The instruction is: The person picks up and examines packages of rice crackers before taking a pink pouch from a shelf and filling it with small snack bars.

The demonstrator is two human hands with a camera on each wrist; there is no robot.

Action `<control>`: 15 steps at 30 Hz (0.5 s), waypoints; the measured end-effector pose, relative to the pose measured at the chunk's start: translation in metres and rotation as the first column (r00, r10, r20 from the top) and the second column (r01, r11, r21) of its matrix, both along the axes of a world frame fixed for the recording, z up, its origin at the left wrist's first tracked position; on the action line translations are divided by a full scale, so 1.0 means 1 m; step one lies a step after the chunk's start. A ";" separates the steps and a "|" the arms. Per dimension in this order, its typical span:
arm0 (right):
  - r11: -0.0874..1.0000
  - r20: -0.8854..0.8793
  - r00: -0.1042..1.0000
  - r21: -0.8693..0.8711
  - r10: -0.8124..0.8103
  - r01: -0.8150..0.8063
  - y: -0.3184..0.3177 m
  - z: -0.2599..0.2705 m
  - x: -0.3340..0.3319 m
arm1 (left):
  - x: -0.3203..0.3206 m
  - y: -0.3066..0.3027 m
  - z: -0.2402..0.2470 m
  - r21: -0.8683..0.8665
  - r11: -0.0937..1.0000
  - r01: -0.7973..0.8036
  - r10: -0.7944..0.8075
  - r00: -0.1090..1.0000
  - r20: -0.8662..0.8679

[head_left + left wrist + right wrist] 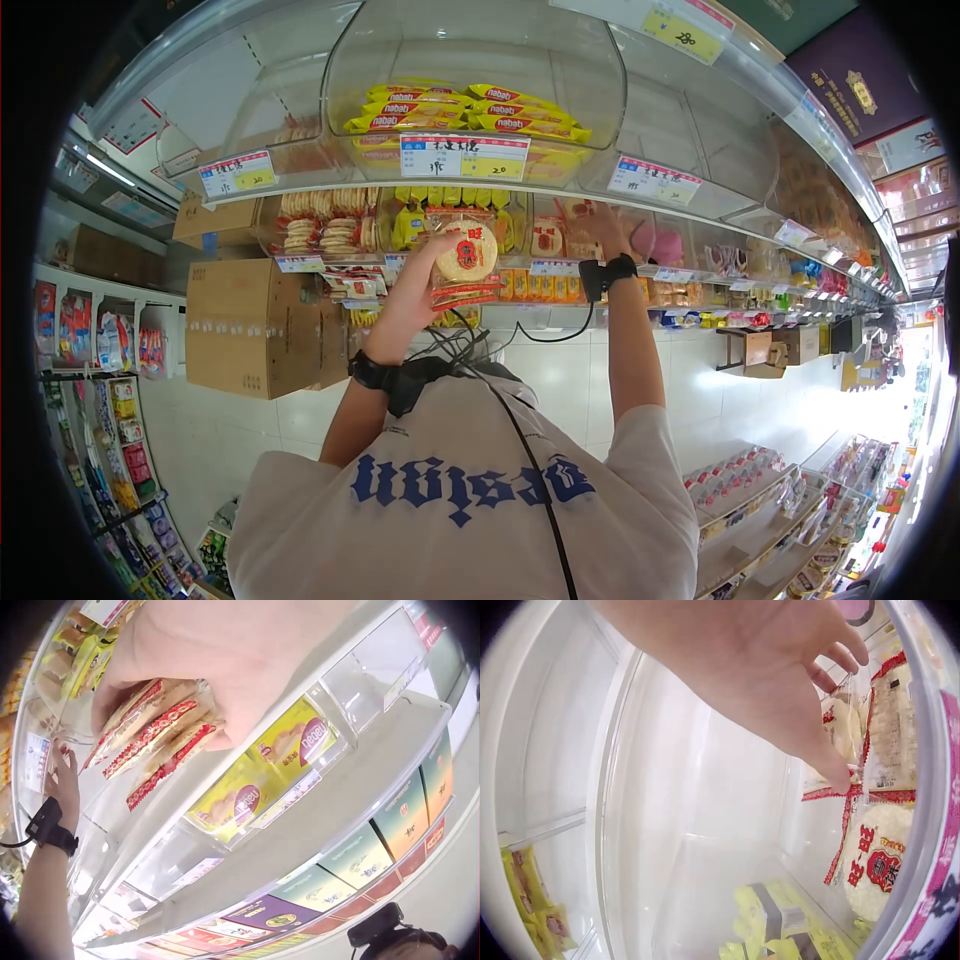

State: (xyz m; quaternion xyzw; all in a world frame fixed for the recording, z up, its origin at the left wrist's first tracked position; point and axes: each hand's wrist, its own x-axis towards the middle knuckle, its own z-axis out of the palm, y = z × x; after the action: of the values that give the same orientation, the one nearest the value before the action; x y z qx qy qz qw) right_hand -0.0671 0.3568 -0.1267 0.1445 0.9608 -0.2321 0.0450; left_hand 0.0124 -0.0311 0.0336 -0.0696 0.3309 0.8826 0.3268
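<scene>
In the head view, the left hand (430, 275) holds a small stack of clear and red rice cracker packets (467, 256) in front of the lower shelf. Its thumb and fingers curl round several packets (154, 731) in the left wrist view. The right hand (606, 238) reaches into a clear bin on that shelf. In the right wrist view, the right hand (765, 682) has thumb and fingers bent about a cracker packet (842, 731), pinching its edge. Beside it in the bin lie another round cracker packet (877, 862) and an upright one (892, 727).
Yellow wafer packs (520, 110) fill the bin on the upper shelf, above a price tag (465, 157). Cardboard boxes (230, 325) are stacked at the left. A black cable (530, 430) runs down the person's back. Low racks (750, 500) stand at the lower right.
</scene>
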 end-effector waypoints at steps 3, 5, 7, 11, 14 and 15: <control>0.996 -0.076 0.993 0.035 0.088 -0.085 -0.005 0.000 -0.003 | -0.003 -0.003 -0.004 -0.007 1.000 -0.017 0.017 1.000 -0.018; 0.996 -0.170 0.982 -0.008 0.084 -0.086 -0.006 0.003 -0.003 | -0.004 -0.008 -0.012 -0.035 0.999 -0.030 0.029 0.999 -0.039; 0.989 -0.296 0.955 -0.132 0.022 -0.064 -0.007 0.018 0.006 | -0.006 -0.010 -0.016 -0.075 0.996 -0.042 0.037 0.997 -0.067; 0.809 -0.428 0.887 -0.575 -0.171 -0.121 -0.020 0.050 0.033 | -0.008 -0.013 -0.011 -0.037 0.998 -0.059 0.056 0.995 -0.084; 0.574 -0.418 0.880 -0.787 -0.225 -0.227 -0.077 0.112 0.071 | -0.010 -0.011 -0.018 -0.051 0.996 -0.073 0.068 0.993 -0.101; 0.565 -0.434 0.876 -0.786 -0.212 -0.252 -0.090 0.125 0.080 | -0.012 -0.010 -0.019 -0.045 0.996 -0.078 0.073 0.992 -0.099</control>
State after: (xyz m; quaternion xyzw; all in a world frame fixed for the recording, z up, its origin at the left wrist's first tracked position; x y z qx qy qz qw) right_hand 0.0129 0.2664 -0.0014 0.0327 0.7203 -0.6804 -0.1310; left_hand 0.0004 -0.0411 0.0145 -0.0472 0.3650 0.8883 0.2749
